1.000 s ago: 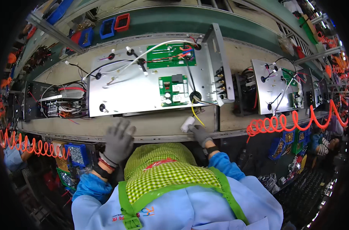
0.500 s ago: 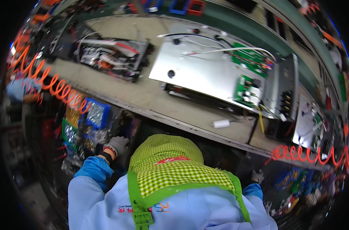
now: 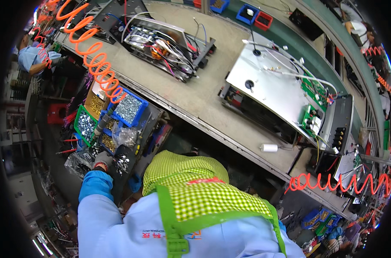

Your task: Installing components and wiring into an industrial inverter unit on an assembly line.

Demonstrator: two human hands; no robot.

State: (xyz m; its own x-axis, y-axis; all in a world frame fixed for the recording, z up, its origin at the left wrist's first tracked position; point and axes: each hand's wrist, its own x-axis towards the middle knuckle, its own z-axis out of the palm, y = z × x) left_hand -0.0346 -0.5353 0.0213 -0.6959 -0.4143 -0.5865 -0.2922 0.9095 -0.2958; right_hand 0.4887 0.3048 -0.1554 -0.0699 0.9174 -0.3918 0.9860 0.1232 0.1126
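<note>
My left hand (image 3: 104, 159), in a grey glove with a red band at the wrist, reaches down among small metal parts (image 3: 121, 163) at the parts stand on my left. Its fingertips are too small and hidden to show whether they hold anything. Clear plastic bags (image 3: 79, 163) lie beside it. Beyond it are a blue bin of silvery fasteners (image 3: 128, 107), a green bin of silvery parts (image 3: 85, 124) and brass-coloured pieces (image 3: 108, 142). A powered screwdriver (image 3: 101, 124) lies across the bins. Of my right hand (image 3: 280, 211) only a sliver shows past the apron; its fingers are hidden.
On the workbench (image 3: 174, 96) stand an open wired chassis (image 3: 161, 49) and a unit with a white metal plate (image 3: 264, 73) and green circuit boards. A white cylinder (image 3: 269, 148) lies near its edge. Orange coiled hoses (image 3: 94, 60) hang at both sides. A co-worker (image 3: 34, 58) is at far left.
My left hand has moved left and down, from beside the bins to the small parts. The view has turned, and the bench now slants more. My right hand has become mostly hidden.
</note>
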